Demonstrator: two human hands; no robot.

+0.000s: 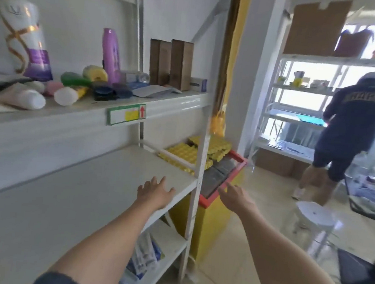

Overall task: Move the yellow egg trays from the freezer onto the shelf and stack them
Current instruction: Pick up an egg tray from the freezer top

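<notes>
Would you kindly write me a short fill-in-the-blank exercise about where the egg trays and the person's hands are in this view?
1. The egg trays lying on the freezer are ____ in colour.
2. The rim round the top of the freezer is ____.
3. The left hand is over the white shelf and holds ____.
4. The right hand reaches toward the freezer with its fingers ____.

Missing words: yellow; red; nothing; open
</notes>
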